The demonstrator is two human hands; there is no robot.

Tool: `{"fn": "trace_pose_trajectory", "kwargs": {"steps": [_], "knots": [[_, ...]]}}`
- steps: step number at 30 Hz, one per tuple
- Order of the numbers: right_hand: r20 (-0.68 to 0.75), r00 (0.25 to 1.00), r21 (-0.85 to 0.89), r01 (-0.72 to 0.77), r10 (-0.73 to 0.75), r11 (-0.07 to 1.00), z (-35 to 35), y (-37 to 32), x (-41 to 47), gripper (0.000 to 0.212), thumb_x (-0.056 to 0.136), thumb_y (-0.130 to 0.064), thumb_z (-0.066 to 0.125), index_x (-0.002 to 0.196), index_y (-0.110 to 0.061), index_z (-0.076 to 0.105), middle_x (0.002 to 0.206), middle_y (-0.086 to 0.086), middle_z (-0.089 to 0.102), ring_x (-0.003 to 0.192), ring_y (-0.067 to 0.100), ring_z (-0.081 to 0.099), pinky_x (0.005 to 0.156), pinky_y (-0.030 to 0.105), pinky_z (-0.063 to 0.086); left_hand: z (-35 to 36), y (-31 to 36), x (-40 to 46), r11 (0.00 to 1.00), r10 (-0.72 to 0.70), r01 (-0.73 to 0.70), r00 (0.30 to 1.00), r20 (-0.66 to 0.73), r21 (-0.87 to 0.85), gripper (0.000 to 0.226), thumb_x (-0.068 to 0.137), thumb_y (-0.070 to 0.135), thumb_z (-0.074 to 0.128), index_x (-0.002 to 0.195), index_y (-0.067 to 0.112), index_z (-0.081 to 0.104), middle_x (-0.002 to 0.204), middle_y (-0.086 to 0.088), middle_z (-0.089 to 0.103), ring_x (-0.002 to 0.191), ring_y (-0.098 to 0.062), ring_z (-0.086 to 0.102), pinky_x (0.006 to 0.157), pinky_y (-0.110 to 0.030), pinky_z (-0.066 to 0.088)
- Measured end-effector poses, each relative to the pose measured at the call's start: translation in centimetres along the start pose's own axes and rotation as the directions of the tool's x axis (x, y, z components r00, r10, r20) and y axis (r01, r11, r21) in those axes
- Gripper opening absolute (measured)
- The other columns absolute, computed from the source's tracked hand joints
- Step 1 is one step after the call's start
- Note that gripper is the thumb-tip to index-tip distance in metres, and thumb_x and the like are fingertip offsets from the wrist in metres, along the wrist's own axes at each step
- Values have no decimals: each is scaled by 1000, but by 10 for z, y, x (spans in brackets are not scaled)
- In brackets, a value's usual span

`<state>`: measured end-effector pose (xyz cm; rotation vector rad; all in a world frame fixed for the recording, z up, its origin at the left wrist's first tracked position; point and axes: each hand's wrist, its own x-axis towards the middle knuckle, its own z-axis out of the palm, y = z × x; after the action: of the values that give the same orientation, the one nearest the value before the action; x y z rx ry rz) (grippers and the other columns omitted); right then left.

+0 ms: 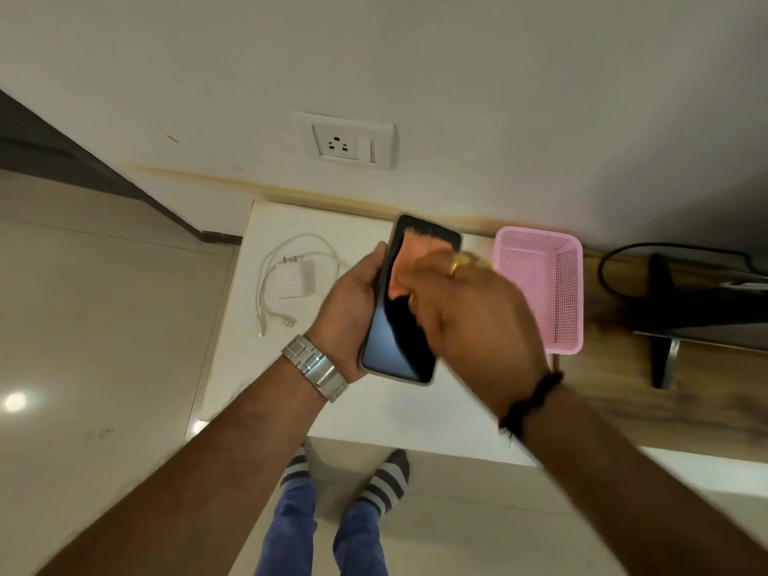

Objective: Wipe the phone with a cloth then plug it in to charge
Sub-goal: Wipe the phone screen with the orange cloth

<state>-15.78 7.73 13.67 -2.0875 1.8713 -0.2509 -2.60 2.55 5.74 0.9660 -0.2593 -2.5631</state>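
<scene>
My left hand (348, 303) grips a black phone (390, 347) by its left edge, screen up, above a white table (374, 413). My right hand (469, 318), blurred by motion, presses an orange cloth (409, 259) onto the upper half of the screen. Its fingers are curled over the cloth. A white charger block with its coiled cable (297, 278) lies on the table to the left of the phone. A white wall socket with a switch (347, 143) is on the wall above the table.
A pink plastic basket (567, 293) stands on the table right of my hands. Further right a dark stand and black cable (665, 309) sit on a wooden surface. Pale floor tiles lie to the left; my feet in striped socks show below.
</scene>
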Motion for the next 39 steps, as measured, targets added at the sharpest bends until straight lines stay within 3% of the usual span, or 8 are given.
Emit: {"fn": "trace_pose_trajectory", "kwargs": {"steps": [4, 8, 12, 19, 23, 30, 34, 39], "knots": [[-175, 977, -35, -132, 123, 991, -7, 14, 30, 21, 87, -4, 58, 98, -12, 73, 89, 11, 67, 80, 31, 63, 66, 39, 54, 2, -5, 0, 1000, 6, -6, 1000, 10, -3, 59, 103, 57, 37, 108, 18, 80, 105, -11, 78, 91, -30, 75, 79, -43, 62], [36, 999, 155, -41, 36, 987, 14, -33, -21, 15, 85, -2, 60, 93, -3, 73, 82, 17, 71, 70, 33, 70, 65, 44, 61, -2, 3, -2, 999, -21, 20, 1000, -11, -40, 70, 100, 61, 37, 133, 7, 65, 123, -17, 73, 107, -32, 73, 94, -43, 59], [-71, 991, 66, -108, 113, 992, -1, 2, 16, 24, 93, -14, 50, 100, -14, 73, 94, 7, 70, 84, 25, 64, 74, 38, 54, -2, -8, -6, 1000, -24, 24, 1000, 2, -11, 57, 101, 55, 41, 100, 15, 82, 96, -8, 80, 85, -25, 78, 72, -35, 63], [43, 997, 237, -77, 68, 968, 6, -41, -26, 12, 86, 1, 64, 91, 0, 75, 83, 19, 73, 71, 32, 71, 69, 44, 63, -3, 0, -6, 1000, 0, 0, 998, -56, -1, 67, 102, 62, 37, 135, 11, 66, 131, -18, 70, 112, -32, 69, 95, -42, 56], [-85, 987, 123, -129, 140, 984, -10, -3, 18, 20, 93, -10, 56, 97, -15, 75, 90, 7, 71, 81, 24, 64, 76, 39, 54, -1, -13, -11, 1000, 9, -9, 1000, -20, 3, 52, 103, 55, 42, 114, 18, 76, 103, -10, 77, 88, -28, 74, 78, -41, 62], [22, 995, 229, -96, 94, 969, 3, -32, -8, 16, 91, -12, 60, 95, -12, 75, 90, 8, 73, 80, 23, 67, 77, 38, 57, -3, -9, -12, 999, 32, -31, 998, -54, 25, 46, 94, 56, 57, 100, 17, 80, 98, -7, 76, 90, -25, 73, 82, -35, 57], [-133, 970, 148, -184, 204, 972, -10, 5, 30, 25, 95, -12, 56, 106, -21, 76, 104, 0, 72, 91, 18, 64, 84, 33, 52, -1, -19, -12, 1000, 15, -15, 1000, -19, 22, 49, 102, 55, 44, 112, 18, 76, 99, -11, 77, 82, -29, 75, 72, -41, 62], [15, 986, 185, -166, 166, 969, 3, -23, 4, 22, 98, -17, 52, 106, -14, 72, 98, 5, 71, 87, 18, 63, 83, 30, 51, -4, -6, -9, 1000, 16, -18, 997, -71, -23, 55, 100, 58, 45, 107, 17, 81, 106, -10, 78, 96, -27, 75, 92, -41, 56]]}}
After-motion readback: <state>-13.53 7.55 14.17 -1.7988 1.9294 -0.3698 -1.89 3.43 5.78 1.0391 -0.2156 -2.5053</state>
